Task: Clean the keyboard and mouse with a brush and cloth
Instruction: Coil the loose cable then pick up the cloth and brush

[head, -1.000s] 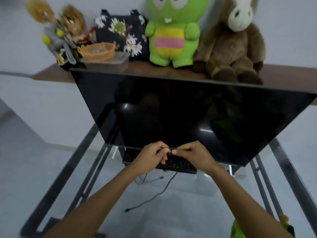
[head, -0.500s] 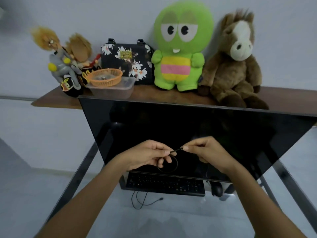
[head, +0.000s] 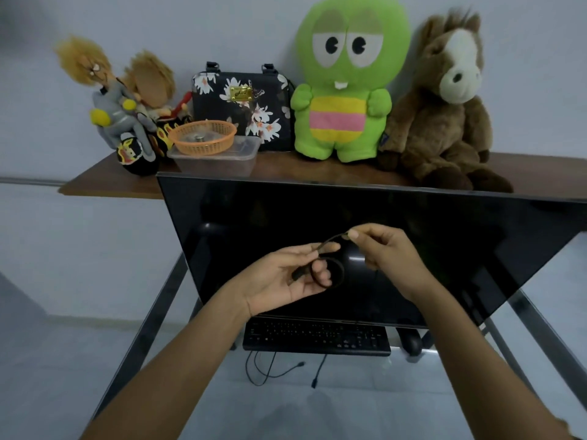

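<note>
Two bare hands are raised in front of a large dark monitor (head: 365, 249), which serves as the landmark here. The left hand (head: 286, 277) is palm-up before the middle of the screen, its fingers curled around a thin black cable (head: 330, 265) that is wound into a small loop, with the cable's plug end lying across the palm. The right hand (head: 384, 249) is just right of it and slightly higher, pinching the same cable between thumb and forefinger, so a short stretch of cable runs between the two hands. Below the monitor's bottom edge lies a black keyboard (head: 317, 339), and just to its right, below the monitor's lower right part, is a black mouse (head: 411, 342). Two more black cables (head: 270, 373) trail down under the keyboard. Above and behind the monitor, a wooden shelf (head: 104, 185) holds dolls on a toy motorcycle (head: 127, 115), an orange basket (head: 203, 136) on a clear plastic container (head: 216, 160), a floral bag (head: 241, 103), a green plush toy (head: 343, 81) and a brown plush horse (head: 444, 106).
</note>
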